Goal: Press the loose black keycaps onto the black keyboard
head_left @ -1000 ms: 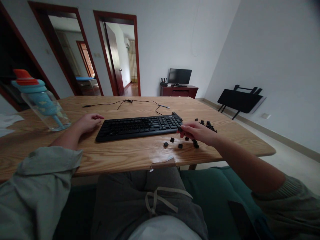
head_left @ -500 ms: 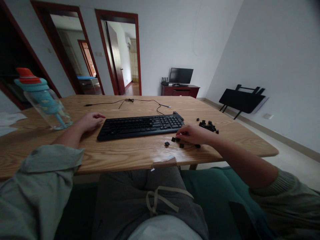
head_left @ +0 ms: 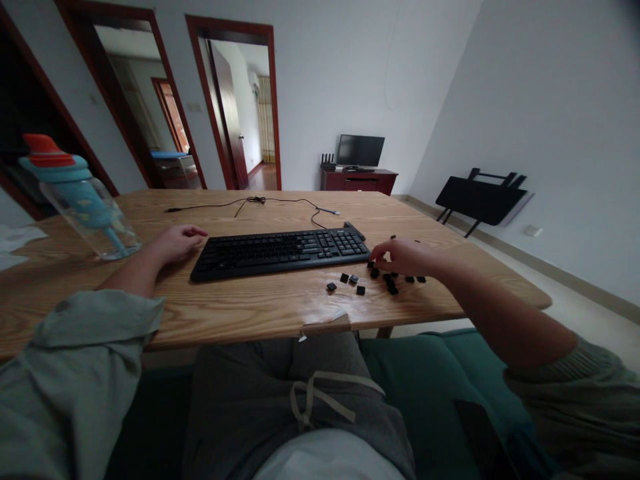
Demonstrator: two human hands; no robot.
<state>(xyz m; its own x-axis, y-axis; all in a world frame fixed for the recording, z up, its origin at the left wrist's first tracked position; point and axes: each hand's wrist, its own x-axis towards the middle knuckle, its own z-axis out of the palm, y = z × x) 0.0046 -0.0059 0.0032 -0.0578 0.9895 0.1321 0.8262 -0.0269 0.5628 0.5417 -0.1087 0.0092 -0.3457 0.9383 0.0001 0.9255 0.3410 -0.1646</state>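
Black keyboard (head_left: 270,255), logo (head_left: 341,232) illegible

Loose keycaps (head_left: 389,280) lie right of the keyboard (head_left: 280,253), bottle (head_left: 95,213) left.

Black keyboard (head_left: 280,253), red-and-blue bottle lid (head_left: 53,160)

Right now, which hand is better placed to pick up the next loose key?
Probably the right hand: its fingers are already among the loose keys. The left hand rests past the keyboard's far end.
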